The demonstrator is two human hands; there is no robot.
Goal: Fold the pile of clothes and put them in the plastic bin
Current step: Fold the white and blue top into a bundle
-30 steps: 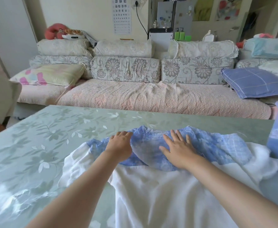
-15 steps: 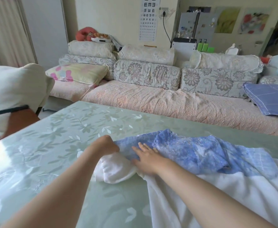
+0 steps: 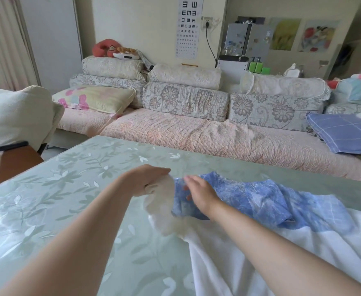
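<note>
Garment [image 3: 260, 248] in white and blue: where does it lie, and who holds it?

It lies spread on the table [image 3: 68, 189], from the lower right of the frame up to the middle. The left hand [image 3: 147, 181] has its fingers curled round a white end [image 3: 162, 201] and holds it lifted above the table top. The right hand [image 3: 198, 194] rests on the blue part [image 3: 260, 201] with its fingers rather straight. It is blurred, so I cannot say more.

How will it handle, do you think?

Light and very soft, I judge. The lifted end hangs limp and the blue part is full of wrinkles. It will not keep a shape by itself, and on this glossy table top it may slide. It is better to take it at a corner or a hem and press the rest flat with the palm.

What else is around?

A chair [image 3: 10, 120] with a cream cover is at the left edge. A sofa [image 3: 196, 129] stands behind the table, with a blue checked pillow [image 3: 342, 135] at the right edge. None of these touches the cloth. I cannot find the plastic bin anywhere in the picture.
</note>
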